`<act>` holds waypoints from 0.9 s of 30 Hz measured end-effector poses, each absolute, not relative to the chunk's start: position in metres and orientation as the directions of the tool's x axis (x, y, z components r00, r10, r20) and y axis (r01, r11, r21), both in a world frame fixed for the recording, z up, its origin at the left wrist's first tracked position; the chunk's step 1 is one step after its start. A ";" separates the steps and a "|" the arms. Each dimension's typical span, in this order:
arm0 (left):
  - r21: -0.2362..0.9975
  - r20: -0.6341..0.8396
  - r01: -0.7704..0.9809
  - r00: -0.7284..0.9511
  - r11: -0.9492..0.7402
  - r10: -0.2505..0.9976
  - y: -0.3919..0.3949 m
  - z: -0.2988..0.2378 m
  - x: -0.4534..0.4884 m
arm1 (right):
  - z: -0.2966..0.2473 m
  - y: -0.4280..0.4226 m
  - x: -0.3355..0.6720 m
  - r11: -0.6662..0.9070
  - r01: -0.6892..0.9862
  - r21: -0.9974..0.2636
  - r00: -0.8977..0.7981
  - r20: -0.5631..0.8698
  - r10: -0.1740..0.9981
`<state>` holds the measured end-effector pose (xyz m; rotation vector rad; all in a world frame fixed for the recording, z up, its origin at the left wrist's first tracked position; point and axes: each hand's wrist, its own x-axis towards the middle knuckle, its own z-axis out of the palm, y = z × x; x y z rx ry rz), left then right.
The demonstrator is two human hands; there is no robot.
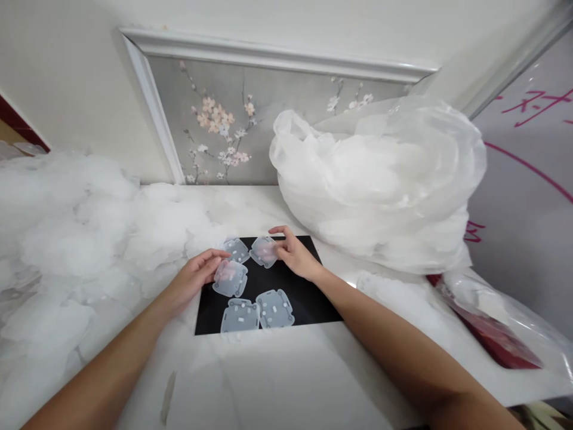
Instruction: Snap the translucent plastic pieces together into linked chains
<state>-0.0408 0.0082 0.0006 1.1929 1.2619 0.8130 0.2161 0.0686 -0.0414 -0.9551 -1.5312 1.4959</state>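
A black mat (308,301) lies on the white table in front of me. Several translucent, rounded-square plastic pieces lie on it. My left hand (194,276) pinches one piece (230,278) at the mat's left side. At the mat's far edge, my right hand (293,252) has its fingers on another piece (264,251). A third piece (236,249) lies between the two hands. Two more pieces (240,315) (274,308) rest side by side at the mat's near edge, untouched.
A heap of the same translucent pieces (89,239) covers the table on the left. A large filled white plastic bag (380,185) sits at the back right. A red packet in clear wrap (492,328) lies at the right. A framed flower picture (224,125) leans on the wall behind.
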 end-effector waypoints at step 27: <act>0.962 -0.269 0.111 0.217 0.250 0.938 0.006 -0.003 -0.041 | -0.044 0.075 0.226 0.355 0.329 -0.875 -0.141 0.326 0.935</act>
